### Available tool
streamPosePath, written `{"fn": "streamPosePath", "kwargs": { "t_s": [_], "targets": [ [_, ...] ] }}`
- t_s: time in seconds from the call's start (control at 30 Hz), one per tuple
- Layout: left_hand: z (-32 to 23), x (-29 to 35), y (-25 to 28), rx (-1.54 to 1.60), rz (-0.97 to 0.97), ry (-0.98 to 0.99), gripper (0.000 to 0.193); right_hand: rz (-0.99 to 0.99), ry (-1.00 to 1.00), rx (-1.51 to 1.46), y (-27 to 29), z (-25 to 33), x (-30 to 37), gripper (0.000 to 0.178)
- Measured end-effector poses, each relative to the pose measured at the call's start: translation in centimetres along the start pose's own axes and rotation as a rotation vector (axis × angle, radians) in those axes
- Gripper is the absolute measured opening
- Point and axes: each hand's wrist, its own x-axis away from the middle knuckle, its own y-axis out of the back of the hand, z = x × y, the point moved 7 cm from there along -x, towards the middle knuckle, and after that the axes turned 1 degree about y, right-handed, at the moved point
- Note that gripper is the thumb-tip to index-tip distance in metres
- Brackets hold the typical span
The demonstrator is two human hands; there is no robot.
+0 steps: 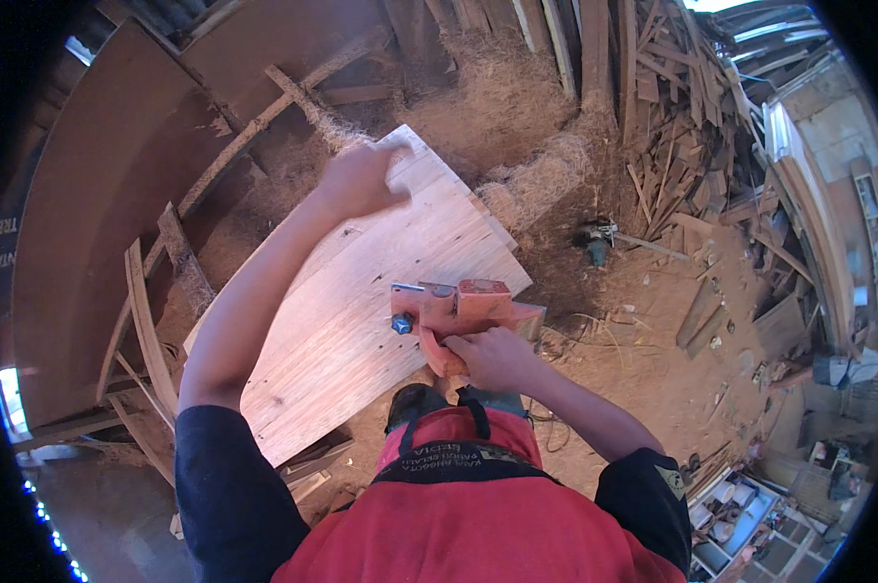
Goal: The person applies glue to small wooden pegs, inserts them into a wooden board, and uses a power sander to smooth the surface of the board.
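a brown, dusty floor (604, 364) spreads through a cluttered workshop, seen from above through a wide round lens that bends straight edges. a big dark brown panel (89, 194) stands along the left side, with pale lettering near its outer edge, too dim and cut off to read well. the person's red shirt (458, 530) fills the lower middle; white letters run along its black band, upside down in this view, and the right sleeve bears a small pale emblem. the wide, pale wood board (332, 321) lies at a slant in front of the person, its grain and a few dark specks showing. to the upper right is a heap of wood scraps (677, 155), and beside it, beyond the board's far end, curly shavings (516, 83). the red power planer (473, 309) is over the board's near right edge; whether it touches the wood cannot be told. the right hand (497, 360) is clamped around its handle. the left hand (361, 180) rests on the board's far end, thumb and fingers apart. a small greenish tool (597, 253) lies on the floor, right of the board. smallest is the planer's blue knob (402, 324).
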Motion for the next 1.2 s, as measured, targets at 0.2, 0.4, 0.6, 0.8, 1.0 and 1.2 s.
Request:
{"fn": "streamPosePath", "kwargs": {
  "t_s": [0.2, 0.4, 0.6, 0.8, 1.0, 1.2],
  "targets": [
    [-5.9, 10.7, -10.6, 0.628, 1.228, -0.042, 0.028, 0.026, 0.005, 0.049, 0.3, 0.9, 0.2, 0.031],
    [-7.4, 14.1, -13.5, 0.279, 1.545, -0.029, 0.021, 0.081, 0.088, 0.152, 0.9, 3.0, 0.7, 0.030],
    [-3.1, 9.9, -10.0, 0.810, 1.000, 0.122, 0.031, 0.036, 0.056, 0.064, 0.0, 2.3, 0.9, 0.033],
    [12.9, 16.9, -4.0, 0.825, -0.732, 0.745, 0.035, -0.166, -0.159, -0.185, -0.6, -2.7, 1.4, 0.039],
    [14.6, 33.2, -21.8, 0.037, 0.430, 0.875, 0.131, -0.289, -0.490, -1.114, -5.5, -9.0, 1.8, 0.041],
    [13.8, 35.1, -21.6, 0.173, 0.385, 1.033, 0.152, -0.293, -0.467, -1.161, -7.1, -8.2, 2.7, 0.042]
  ]
}}
